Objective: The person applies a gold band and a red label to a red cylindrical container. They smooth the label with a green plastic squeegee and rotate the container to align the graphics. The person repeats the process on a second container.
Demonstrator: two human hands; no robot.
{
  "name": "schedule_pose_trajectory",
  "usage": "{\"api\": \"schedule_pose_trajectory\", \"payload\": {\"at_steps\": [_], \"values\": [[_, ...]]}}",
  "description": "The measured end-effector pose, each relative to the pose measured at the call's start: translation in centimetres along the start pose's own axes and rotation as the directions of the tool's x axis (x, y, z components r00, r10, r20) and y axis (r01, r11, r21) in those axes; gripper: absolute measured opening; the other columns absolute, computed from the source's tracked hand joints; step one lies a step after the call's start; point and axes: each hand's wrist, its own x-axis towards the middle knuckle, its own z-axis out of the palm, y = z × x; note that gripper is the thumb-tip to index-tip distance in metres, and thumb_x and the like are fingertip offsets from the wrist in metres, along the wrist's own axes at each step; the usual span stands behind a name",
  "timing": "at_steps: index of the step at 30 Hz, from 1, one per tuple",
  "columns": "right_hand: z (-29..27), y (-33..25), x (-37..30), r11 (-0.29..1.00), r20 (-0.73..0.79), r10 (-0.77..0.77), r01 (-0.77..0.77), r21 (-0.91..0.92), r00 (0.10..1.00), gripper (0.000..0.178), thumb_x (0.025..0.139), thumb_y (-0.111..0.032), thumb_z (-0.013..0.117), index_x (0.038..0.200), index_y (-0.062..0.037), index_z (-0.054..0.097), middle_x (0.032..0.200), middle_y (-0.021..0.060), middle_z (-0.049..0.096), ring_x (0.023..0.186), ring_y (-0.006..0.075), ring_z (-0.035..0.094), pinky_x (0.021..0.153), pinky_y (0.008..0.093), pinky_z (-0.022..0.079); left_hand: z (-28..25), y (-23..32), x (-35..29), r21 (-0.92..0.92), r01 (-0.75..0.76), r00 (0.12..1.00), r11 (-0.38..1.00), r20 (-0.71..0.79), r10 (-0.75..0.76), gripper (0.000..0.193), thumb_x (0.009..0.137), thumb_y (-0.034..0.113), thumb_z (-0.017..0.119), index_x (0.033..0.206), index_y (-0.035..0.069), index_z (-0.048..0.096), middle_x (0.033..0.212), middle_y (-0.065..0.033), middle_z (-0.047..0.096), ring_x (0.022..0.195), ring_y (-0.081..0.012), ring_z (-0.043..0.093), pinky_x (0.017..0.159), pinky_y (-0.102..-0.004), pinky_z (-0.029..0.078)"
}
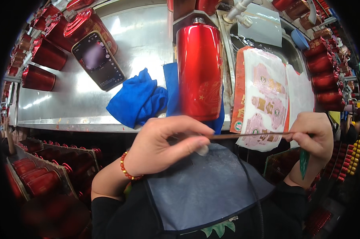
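Observation:
A thin brown strip (249, 136), perhaps a sheet seen edge-on, stretches level between my two hands. Its left end meets the fingertips of my left hand (164, 139), which pinch it between thumb and fingers. My right hand (313, 133) is closed on the other end. Out of that same fist a green pointed tool (303, 164) points downward; its rest is hidden. Just beyond the strip a large glossy red bottle (200, 67) with a metal neck and faint gold print lies on a blue cloth (170, 85). Printed decal sheets (263, 99) lie right of the bottle.
A crumpled blue cloth (138, 99) lies on the metal worktop (140, 32). A phone (98, 60) leans against a red container (93, 24). The sink (293, 53), with a blue bowl (299, 39), is at far right. Red containers (38, 175) fill crates below left.

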Motion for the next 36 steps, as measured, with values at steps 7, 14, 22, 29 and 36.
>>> {"api": "schedule_pose_trajectory", "payload": {"at_steps": [7, 14, 22, 29, 36], "values": [[3.5, 5.6, -0.7, 0.915, -0.171, 0.39, -0.402, -0.041, 0.905, 0.017, 0.088, -0.008, 0.071, 0.1, 0.0027, 0.076, 0.081, 0.0104, 0.072, 0.068, 0.0179, 0.064, 0.063, 0.0298, 0.047, 0.0, -1.2, -0.6, 0.301, 0.027, 0.984, 0.953, -0.175, 0.027, 0.007, 0.093, 0.004, 0.074, 0.096, -0.003, 0.075, 0.086, -0.0081, 0.075, 0.077, -0.0122, 0.073, 0.07, -0.0233, 0.055], [7.6, -0.4, 3.7, 0.982, -0.221, -0.166, 0.182, 0.057, 0.961, 0.037, 0.075, -0.004, 0.084, 0.111, 0.0007, 0.076, 0.113, 0.0199, 0.075, 0.103, 0.0275, 0.074, 0.086, 0.0357, 0.059, 2.0, 0.0, 1.3, 0.475, -0.252, 0.963, 0.843, 0.038, 0.266, 0.014, 0.083, 0.007, 0.082, 0.097, 0.004, 0.078, 0.082, -0.0061, 0.074, 0.07, -0.0191, 0.068, 0.064, -0.0294, 0.05], [11.1, 1.2, 6.7, 0.895, -0.053, 0.069, -0.038, 0.445, 0.996, 0.015, 0.08, -0.003, 0.083, 0.093, 0.001, 0.075, 0.082, 0.0048, 0.066, 0.069, 0.0095, 0.061, 0.063, 0.0243, 0.045, 1.2, -0.7, 0.4, 0.323, -0.056, 0.973, 0.945, -0.195, 0.124, 0.009, 0.089, 0.006, 0.078, 0.096, 0.002, 0.076, 0.08, -0.0073, 0.073, 0.067, -0.0129, 0.069, 0.06, -0.0253, 0.051], [12.2, 2.0, 7.2, 0.79, -0.089, 0.32, -0.214, 0.574, 0.943, 0.007, 0.091, -0.003, 0.073, 0.088, -0.0001, 0.068, 0.082, 0.0001, 0.062, 0.071, 0.0039, 0.057, 0.063, 0.0195, 0.042, 0.6, -2.1, 0.2, 0.149, 0.034, 0.931, 0.988, -0.365, 0.023, 0.006, 0.093, 0.006, 0.075, 0.096, 0.001, 0.073, 0.081, -0.0024, 0.073, 0.069, -0.0028, 0.066, 0.06, -0.0182, 0.048], [12.9, 3.2, 6.8, 0.807, -0.136, 0.296, -0.171, 0.565, 0.946, 0.008, 0.091, 0.001, 0.069, 0.085, -0.0007, 0.065, 0.094, 0.005, 0.061, 0.07, 0.0054, 0.058, 0.061, 0.0191, 0.045, 0.6, -2.5, 0.5, 0.097, 0.072, 0.922, 0.993, -0.386, -0.03, 0.007, 0.093, 0.005, 0.075, 0.092, 0.003, 0.069, 0.08, -0.0007, 0.071, 0.07, -0.002, 0.066, 0.059, -0.0159, 0.046]]}}
